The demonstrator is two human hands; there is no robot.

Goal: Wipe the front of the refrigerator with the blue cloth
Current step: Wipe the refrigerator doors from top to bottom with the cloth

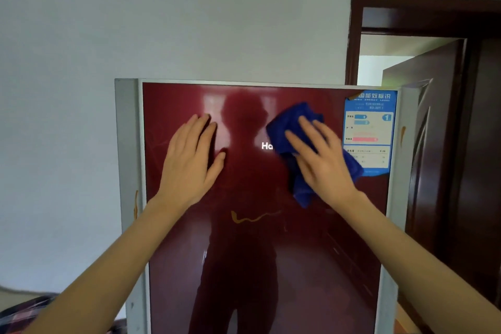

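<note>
refrigerator: glossy red front faced the person, upper door in reach
blue cloth: bunched under right hand, upper right of door, beside energy label
right hand: fingers flat, pressed cloth to door
left hand: flat, bare on door, left of cloth
unwiped area: likely leftward and below

- Single head-worn wide-angle view, facing the refrigerator almost square-on.
- Close up: its red front fills the centre and bottom of the frame.
- White wall across the top, doorway at the right edge.
</note>
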